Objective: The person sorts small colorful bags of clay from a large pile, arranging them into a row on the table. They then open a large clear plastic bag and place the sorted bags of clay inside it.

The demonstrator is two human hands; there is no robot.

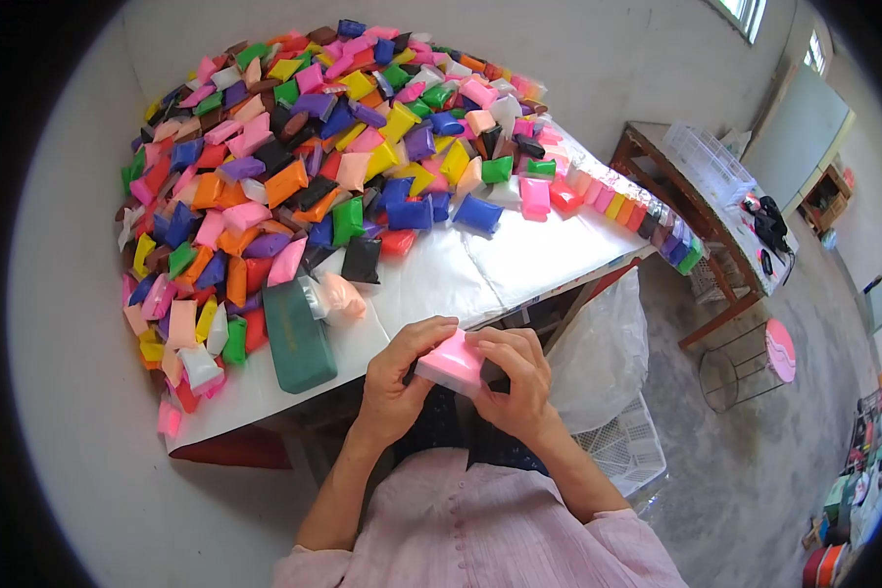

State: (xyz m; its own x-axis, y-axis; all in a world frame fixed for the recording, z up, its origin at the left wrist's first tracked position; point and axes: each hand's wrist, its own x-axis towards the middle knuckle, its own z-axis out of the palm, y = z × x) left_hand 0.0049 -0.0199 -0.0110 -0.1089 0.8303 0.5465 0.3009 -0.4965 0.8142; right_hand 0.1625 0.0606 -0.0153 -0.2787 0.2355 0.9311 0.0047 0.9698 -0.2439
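Observation:
Between my two hands, close to my body and just off the table's front edge, is a pink packet [453, 362] in clear wrapping. My left hand [399, 377] grips its left side, thumb below and fingers over the top. On the other side my right hand [515, 377] closes around the packet's right edge. To the left, a dark green box [299, 338] lies on the white tabletop [402, 294]. A clear bag with a peach lump [342, 298] touches the box's right side. What lies under the pink packet is hidden.
A large heap of coloured packets [294, 147] covers the table's back and left. A row of packets [637, 211] runs along the right edge. Beside me hangs a clear plastic bag [603, 353] over a white basket [627, 446]. A stool [779, 350] and side table [691, 186] stand right.

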